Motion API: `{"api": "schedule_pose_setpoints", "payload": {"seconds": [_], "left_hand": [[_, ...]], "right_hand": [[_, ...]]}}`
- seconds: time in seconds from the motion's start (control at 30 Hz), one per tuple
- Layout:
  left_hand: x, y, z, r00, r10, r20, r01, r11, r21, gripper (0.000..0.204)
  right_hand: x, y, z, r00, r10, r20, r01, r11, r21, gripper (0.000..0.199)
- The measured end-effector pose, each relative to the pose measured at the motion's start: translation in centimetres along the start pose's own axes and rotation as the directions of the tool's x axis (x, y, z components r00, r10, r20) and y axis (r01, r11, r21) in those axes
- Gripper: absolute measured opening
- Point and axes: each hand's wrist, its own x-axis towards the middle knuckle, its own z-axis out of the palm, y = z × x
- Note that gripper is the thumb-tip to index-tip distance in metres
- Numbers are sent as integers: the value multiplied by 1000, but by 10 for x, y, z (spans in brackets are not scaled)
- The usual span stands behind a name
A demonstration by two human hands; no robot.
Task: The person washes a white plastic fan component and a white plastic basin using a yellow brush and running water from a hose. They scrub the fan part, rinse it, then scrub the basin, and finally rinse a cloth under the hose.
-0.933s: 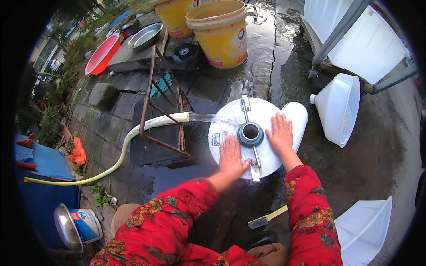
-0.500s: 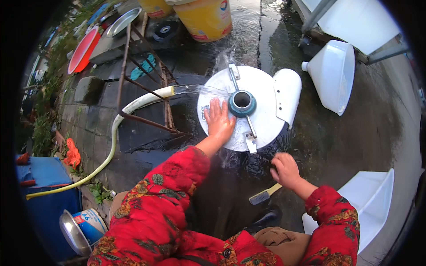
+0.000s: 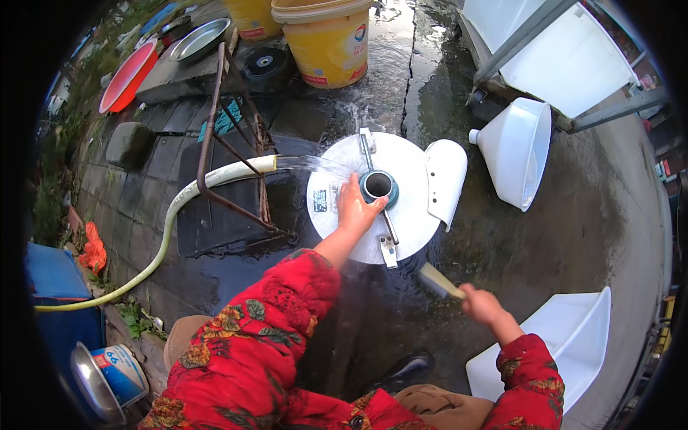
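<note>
My left hand (image 3: 352,213) grips the near-left side of a blue-green collar (image 3: 378,188), its thumb and fingers spread around the rim. The collar surrounds the open hole in the middle of a round white lid-like disc (image 3: 416,161), with a metal rod and end brackets across it. A curved white chute (image 3: 446,183) sits at the disc's right edge. Closed around the handle of a scrubbing brush (image 3: 438,280), my right hand (image 3: 481,304) holds it low, just off the disc's near-right side. Water runs from a pale hose (image 3: 236,170) onto the disc.
A rusty metal frame (image 3: 208,136) props the hose at left. White funnel-shaped hoppers (image 3: 514,154) lie at right and near right. Yellow buckets (image 3: 326,46) stand at the back, near a red basin (image 3: 129,75). Dark, wet paving (image 3: 516,251) surrounds the disc.
My left hand has gone from lying flat on the disc to gripping the collar. The right hand has picked the brush up off the ground. The view has shifted slightly.
</note>
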Motion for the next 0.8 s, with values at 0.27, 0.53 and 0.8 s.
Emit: {"api": "schedule_pose_setpoints", "payload": {"seconds": [0.27,0.53,0.8], "left_hand": [[5,33,-12,996,-34,77,21,985,172,98],[12,38,-23,991,-33,126,-5,957,290,64],[17,31,-27,985,81,153,-123,948,294,53]], "right_hand": [[69,-60,-77,799,-28,-601,44,999,12,39],[106,-127,-69,911,22,-413,-80,989,-124,39],[99,-124,-67,932,96,-350,-75,994,73,38]]}}
